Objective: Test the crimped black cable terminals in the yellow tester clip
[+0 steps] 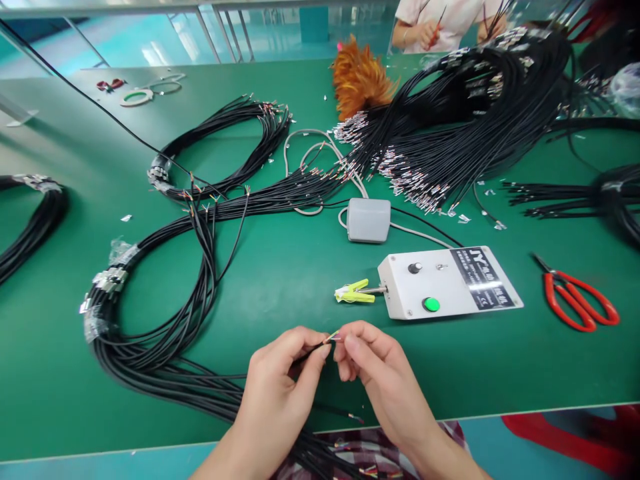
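Cables [40, 223] are lying in a curved bundle at the left edge of the green surface [280, 280]. Farther off, a roll of tape [136, 97] is resting flat. Next, a large coil [117, 370] of black cables is trailing toward the near edge, with a smaller coil [273, 141] lying beyond it. Near the middle, the left hand [280, 383] is gripping a black cable [309, 352] between thumb and fingers, close to its stripped end. Thin coloured wires [333, 337] are jutting from that end, and the right hand [377, 363] is pinching their tips between closed fingers. Beyond, an orange feather duster [359, 80] and a grey box [369, 220] are resting. A yellow-green clip [357, 291] is projecting leftward from a white control box [425, 283]. Far right, a co-worker's hand [427, 35] is showing behind a cable heap [450, 147]. Red-handled cutters [570, 300] are lying rightmost.
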{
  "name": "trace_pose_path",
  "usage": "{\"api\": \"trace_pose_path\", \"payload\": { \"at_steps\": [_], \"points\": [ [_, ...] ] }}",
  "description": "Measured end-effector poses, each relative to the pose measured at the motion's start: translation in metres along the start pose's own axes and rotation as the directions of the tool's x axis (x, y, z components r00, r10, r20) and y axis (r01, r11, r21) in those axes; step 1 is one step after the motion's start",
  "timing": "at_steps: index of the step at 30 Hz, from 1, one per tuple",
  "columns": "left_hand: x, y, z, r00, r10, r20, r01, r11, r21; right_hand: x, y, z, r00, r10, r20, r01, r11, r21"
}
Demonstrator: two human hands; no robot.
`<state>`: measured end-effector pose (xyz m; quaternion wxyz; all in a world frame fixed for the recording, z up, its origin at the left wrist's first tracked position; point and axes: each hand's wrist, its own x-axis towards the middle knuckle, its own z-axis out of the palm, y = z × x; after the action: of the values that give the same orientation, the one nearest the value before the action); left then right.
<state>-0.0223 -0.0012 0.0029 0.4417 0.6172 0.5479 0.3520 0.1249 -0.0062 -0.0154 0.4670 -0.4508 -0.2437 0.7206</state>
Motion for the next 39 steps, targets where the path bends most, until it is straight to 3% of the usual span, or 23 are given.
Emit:
{"api": "trace_pose_path", "payload": {
  "at_steps": [4,8,15,20,23,26,28,31,33,35,39],
  "points": [
    [-0.001,0.0,0.0,0.999,-0.044,0.003,0.045,0.998,-0.047,0.002,0.002,0.003,1.0,0.014,-0.01,-0.014,1.0,-0.005],
    [0.0,0.004,-0.002,0.99,-0.137,0.044,0.144,0.962,-0.231,0.003,0.001,0.007,1.0,0.019,-0.008,-0.02,0.997,-0.069],
    [0.003,0.008,-0.003,0.964,-0.2,0.175,0.255,0.882,-0.396,0.001,-0.005,0.015,0.999,0.006,0.034,-0.001,0.992,-0.126],
    [0.004,0.002,0.003,0.971,-0.231,0.052,0.224,0.826,-0.517,0.001,-0.008,0.013,0.995,-0.007,0.102,0.024,0.987,-0.162],
    [0.002,0.001,0.002,0.982,-0.188,-0.001,0.17,0.889,-0.425,0.0,-0.009,0.009,0.993,-0.039,0.115,0.067,0.965,-0.253],
    [-0.003,0.005,0.0,0.993,0.001,-0.12,-0.018,0.991,-0.135,-0.002,-0.009,0.005,0.989,-0.107,0.099,0.138,0.902,-0.408],
    [-0.008,0.007,0.0,0.981,0.116,-0.157,-0.112,0.993,0.037,-0.004,-0.009,0.004,0.982,-0.15,0.116,0.187,0.854,-0.485],
    [-0.012,0.005,0.003,0.968,0.17,-0.185,-0.148,0.981,0.124,-0.006,-0.009,0.001,0.965,-0.219,0.143,0.261,0.783,-0.564],
    [-0.012,0.001,0.004,0.967,0.151,-0.205,-0.127,0.984,0.126,-0.007,-0.01,-0.002,0.947,-0.272,0.171,0.317,0.71,-0.629],
    [-0.011,-0.002,0.005,0.97,0.121,-0.211,-0.098,0.988,0.115,-0.008,-0.013,-0.005,0.91,-0.344,0.229,0.395,0.56,-0.728],
    [-0.008,-0.003,0.004,0.978,0.135,-0.157,-0.119,0.987,0.108,-0.009,-0.02,-0.009,0.757,-0.492,0.431,0.489,-0.012,-0.872]
  ]
}}
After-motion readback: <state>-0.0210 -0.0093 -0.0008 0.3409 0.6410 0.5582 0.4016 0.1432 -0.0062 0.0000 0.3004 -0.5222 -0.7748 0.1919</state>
